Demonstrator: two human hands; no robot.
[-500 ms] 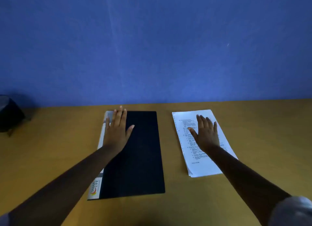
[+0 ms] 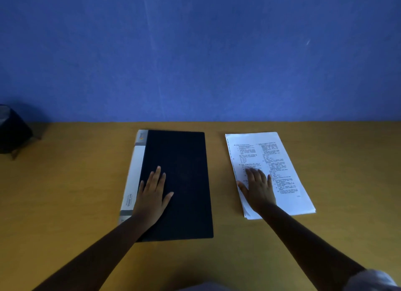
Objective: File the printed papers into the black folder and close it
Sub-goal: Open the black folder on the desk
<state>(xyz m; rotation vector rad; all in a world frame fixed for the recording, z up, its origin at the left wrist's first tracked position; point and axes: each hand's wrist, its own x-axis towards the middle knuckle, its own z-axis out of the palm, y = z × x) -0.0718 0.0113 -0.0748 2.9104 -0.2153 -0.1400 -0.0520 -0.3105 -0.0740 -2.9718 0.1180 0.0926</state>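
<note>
Between the earlier frame and this one, both hands had drawn back toward the person along the surfaces they rested on. The left hand (image 2: 152,197), previously near the far end of the closed black rectangular folder (image 2: 180,182), lay lower on its cover, flat, fingers spread and thumb angled out, beside the white printed spine strip (image 2: 132,177). The right hand (image 2: 257,188), previously on the middle of the stack of white printed papers (image 2: 269,171), lay flat on the stack's near left part, fingers loosely apart, the thumb reaching toward the left edge. Neither hand pinched or lifted anything. The folder lay flat on the yellow-brown wooden table (image 2: 65,204), cover down, with the papers well apart to its right, slightly skewed and with their sheets fanned a little at the near corner. A dark object (image 2: 13,130) stood at the table's far left. Judged from this layout, filing had not begun: the folder was yet to be opened, and the withdrawal suggested the hands were settling for a grip at the near edges.
</note>
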